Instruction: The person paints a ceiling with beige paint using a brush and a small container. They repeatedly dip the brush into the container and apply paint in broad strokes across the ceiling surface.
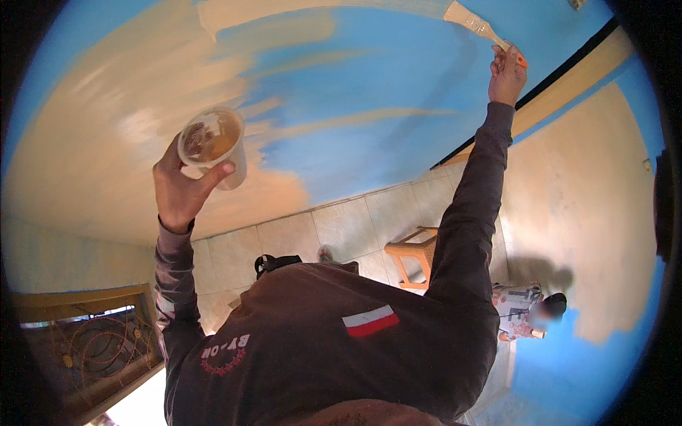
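My left hand (186, 186) is closed round a clear plastic cup (233, 167), its thumb across the near side. Beige paint lies inside the cup and smears its inner wall. Up at the top right, my right hand (506, 77) grips a paintbrush (477, 26) by its handle, which ends in orange. Paint-coated bristles point left against the wall (355, 78), at the end of a long beige stroke. That wall is blue, with broad uneven beige patches on its left side and thin streaks across the middle.
Below on the tiled floor (346, 226) stands a tan plastic stool (415, 254). Another person (517, 311) is at the right, by a wall partly beige and partly blue. A framed opening with a patterned metal grille (106, 339) is at the lower left. A dark vertical edge (540, 92) borders the blue wall.
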The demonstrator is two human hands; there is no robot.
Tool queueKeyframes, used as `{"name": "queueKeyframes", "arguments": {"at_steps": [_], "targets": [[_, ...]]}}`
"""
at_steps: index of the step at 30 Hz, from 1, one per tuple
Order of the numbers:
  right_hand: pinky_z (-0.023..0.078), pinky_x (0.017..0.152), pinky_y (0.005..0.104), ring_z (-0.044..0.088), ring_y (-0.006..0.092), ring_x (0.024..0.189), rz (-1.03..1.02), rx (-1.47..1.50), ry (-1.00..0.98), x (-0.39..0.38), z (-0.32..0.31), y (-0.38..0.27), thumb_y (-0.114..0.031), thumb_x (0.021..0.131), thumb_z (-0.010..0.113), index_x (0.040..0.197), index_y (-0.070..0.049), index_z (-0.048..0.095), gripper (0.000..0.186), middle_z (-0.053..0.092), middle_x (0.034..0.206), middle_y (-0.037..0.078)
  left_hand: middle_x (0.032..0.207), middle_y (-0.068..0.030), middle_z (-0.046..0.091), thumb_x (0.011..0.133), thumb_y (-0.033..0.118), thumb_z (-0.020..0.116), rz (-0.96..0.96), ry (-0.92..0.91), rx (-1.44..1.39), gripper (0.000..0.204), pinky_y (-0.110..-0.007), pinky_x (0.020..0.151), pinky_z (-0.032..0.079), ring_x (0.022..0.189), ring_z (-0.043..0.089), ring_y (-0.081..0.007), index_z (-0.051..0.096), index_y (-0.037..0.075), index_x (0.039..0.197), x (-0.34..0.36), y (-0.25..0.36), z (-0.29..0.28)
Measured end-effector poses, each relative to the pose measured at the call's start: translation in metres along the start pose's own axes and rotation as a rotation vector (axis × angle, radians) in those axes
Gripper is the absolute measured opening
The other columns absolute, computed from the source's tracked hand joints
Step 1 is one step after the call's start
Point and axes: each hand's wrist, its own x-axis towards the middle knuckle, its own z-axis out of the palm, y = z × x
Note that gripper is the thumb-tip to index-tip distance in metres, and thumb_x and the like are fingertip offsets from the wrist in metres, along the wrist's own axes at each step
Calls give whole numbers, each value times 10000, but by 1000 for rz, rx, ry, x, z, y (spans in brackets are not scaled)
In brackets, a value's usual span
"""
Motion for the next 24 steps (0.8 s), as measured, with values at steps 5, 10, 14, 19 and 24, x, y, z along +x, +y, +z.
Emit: {"name": "queueKeyframes", "arguments": {"at_steps": [5,10,14,19,24], "targets": [[364,540,201,496,52,688,43,66,-19,60,-17,6,-324,1020,572,1136,-23,633,328,699,907,68,1090,-153,716,673,285,928,-20,-8,-19,717,-378,902,547,1024,685,-220,610,-42,1228,13,14,1],[367,560,204,509,55,723,54,142,-26,87,-20,10,-345,1011,586,1149,-38,617,338,695,923,54,1113,-150,702,651,351,933,-86,3,-17,788,-390,918,539,1044,675,-238,597,-49,1240,13,17,-2],[370,564,201,523,56,731,55,143,-17,98,-31,16,-353,1002,601,1138,-46,618,337,694,922,48,1109,-146,697,628,407,938,-137,11,-36,836,-387,915,538,1040,672,-237,595,-54,1236,12,18,-1],[368,555,195,530,58,720,43,162,-30,103,-48,29,-333,989,625,1119,-47,626,314,695,910,44,1126,-138,687,605,447,946,-125,7,-32,894,-379,912,534,1039,664,-228,580,-59,1245,7,7,-1],[370,556,189,531,69,718,62,125,3,106,-49,23,-235,968,638,1109,-36,630,244,696,910,50,1142,-134,681,590,477,946,-177,8,-116,944,-376,920,529,1049,658,-223,562,-61,1263,3,11,0]]}}
